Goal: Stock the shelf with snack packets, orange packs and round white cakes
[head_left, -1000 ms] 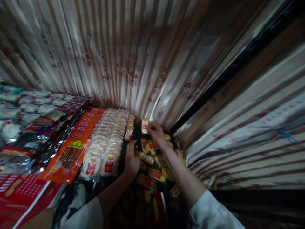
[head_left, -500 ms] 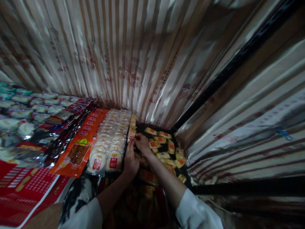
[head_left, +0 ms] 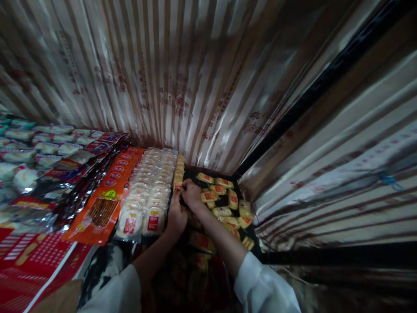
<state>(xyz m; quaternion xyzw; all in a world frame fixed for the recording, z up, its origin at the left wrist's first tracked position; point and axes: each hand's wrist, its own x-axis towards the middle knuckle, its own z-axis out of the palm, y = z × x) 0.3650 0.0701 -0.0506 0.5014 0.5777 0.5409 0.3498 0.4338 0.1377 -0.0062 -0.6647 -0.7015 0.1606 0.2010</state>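
My left hand (head_left: 176, 218) and my right hand (head_left: 192, 196) meet at the near end of a row of small yellow wrapped snacks (head_left: 179, 167). Between their closed fingertips is a small snack packet (head_left: 177, 185) with a red label, partly covered by the fingers. Left of the row, round white crackers in clear wrappers (head_left: 154, 219) stand in two lines. To the right, several loose yellow snack packets (head_left: 232, 199) lie scattered on a dark surface (head_left: 192, 174).
Orange snack bags (head_left: 100, 213) and dark shiny packs (head_left: 84, 174) overlap on the left. A red printed box or sheet (head_left: 32, 261) lies at lower left. A striped curtain (head_left: 182, 87) hangs behind, with a dark pole (head_left: 293, 113) slanting at right.
Both hands have shifted slightly with the view and stay together at the row's near end. The packet there now sits more in line with the row. The loose packets have not moved.
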